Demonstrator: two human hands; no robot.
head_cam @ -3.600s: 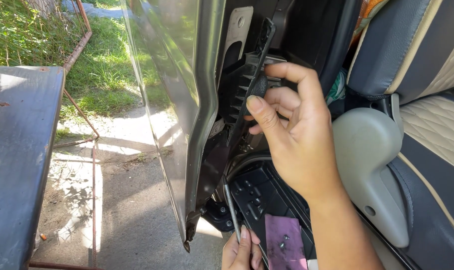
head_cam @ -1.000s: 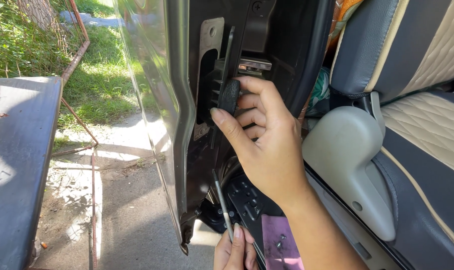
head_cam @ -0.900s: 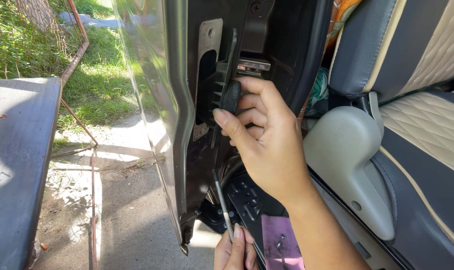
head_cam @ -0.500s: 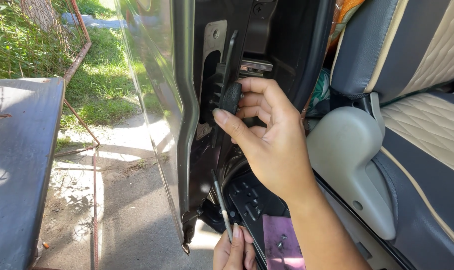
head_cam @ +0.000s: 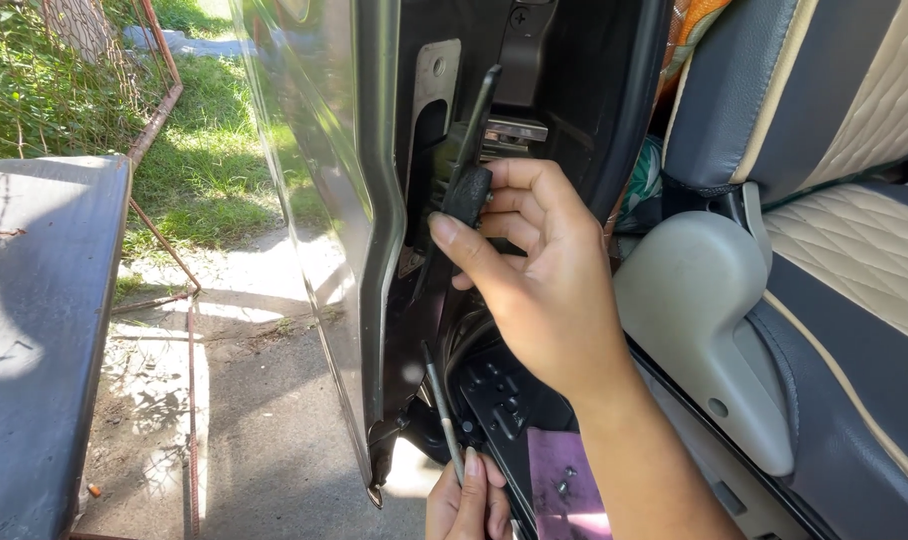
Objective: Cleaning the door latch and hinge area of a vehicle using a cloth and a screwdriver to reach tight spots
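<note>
An open vehicle door stands edge-on in front of me, its black inner frame exposed. My right hand reaches in from the lower right and grips a black plastic door part, thumb pressed against its lower end. Just behind that part sits a metal latch piece. At the bottom edge my left hand holds a thin metal tool that points up along the door's inner edge. A black switch panel with several buttons hangs loose beside that hand.
A grey and cream car seat with a grey plastic side cover fills the right. A purple cloth with small screws lies at the bottom. A dark flat surface, concrete ground, grass and a rusty fence lie to the left.
My right hand has slid up from the door's lower trim to the black part near the latch. The thin tool in my left hand has come into view.
</note>
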